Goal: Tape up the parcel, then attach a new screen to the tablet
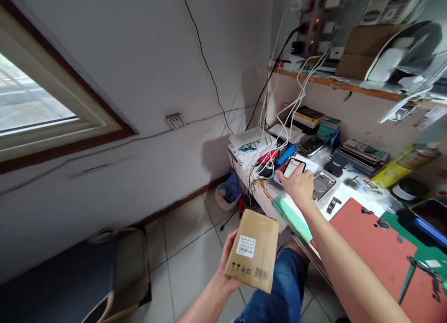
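My left hand (227,264) is closed around a brown cardboard box (256,239), held above the floor to the left of the bench. The box has a white printed label with a barcode on its face. Over the bench, my right hand (299,185) reaches to a smartphone (290,168) with a lit screen. Its thumb is spread out to the left and a finger is at the screen. The phone lies on the bench top. Just right of this hand is an opened phone back housing (322,185), and a small dark phone part (334,205) lies nearer to me.
A red work mat (370,248) with small metal parts covers the near bench. White cables (300,92) hang from the shelf (321,79) onto the clutter. A yellow spray can (401,167) lies tilted at right. A folding cot (115,267) stands on the tiled floor at left.
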Demonstrator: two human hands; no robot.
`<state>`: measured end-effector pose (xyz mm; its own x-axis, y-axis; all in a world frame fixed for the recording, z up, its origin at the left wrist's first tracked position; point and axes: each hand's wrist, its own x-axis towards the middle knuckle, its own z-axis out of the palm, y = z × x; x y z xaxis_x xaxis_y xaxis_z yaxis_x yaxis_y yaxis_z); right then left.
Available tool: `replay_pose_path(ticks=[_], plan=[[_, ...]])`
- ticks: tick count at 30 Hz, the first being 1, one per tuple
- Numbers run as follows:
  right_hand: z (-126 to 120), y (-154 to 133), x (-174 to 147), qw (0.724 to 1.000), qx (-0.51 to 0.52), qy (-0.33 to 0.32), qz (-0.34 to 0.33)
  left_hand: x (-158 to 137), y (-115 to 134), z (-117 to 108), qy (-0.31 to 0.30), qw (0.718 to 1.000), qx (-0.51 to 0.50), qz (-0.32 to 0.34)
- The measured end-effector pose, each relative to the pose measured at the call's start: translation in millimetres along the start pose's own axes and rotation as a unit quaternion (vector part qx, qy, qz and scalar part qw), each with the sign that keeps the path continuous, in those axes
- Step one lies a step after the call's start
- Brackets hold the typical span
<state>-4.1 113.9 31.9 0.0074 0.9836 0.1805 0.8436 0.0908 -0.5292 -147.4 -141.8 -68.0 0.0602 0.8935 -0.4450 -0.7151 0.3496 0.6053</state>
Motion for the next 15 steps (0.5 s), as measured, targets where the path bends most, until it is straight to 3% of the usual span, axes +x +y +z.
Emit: replay_pose_path(ticks=[5,10,13,15], plan=[[9.2,-11.2,4.3,1.000,-0.014,-0.008,0.011,0.2,3.2,-6.6,0.024,0.999,-0.041,-0.021],[-7.1,-9.1,-2.1,0.999,0.029,-0.002,0.012,4.7,6.1,-15.3,0.038,0.998,-0.047,-0.028],[-25.2,8.4,-35.1,0.995,0.097,-0.024,-0.001,6.9,11.2,-14.5,0.032,0.998,-0.039,-0.023],[-32.8,24.9,-76.8,0.982,0.168,-0.082,-0.014,5.9,16.9,-7.6,0.021,0.999,-0.034,-0.026]])
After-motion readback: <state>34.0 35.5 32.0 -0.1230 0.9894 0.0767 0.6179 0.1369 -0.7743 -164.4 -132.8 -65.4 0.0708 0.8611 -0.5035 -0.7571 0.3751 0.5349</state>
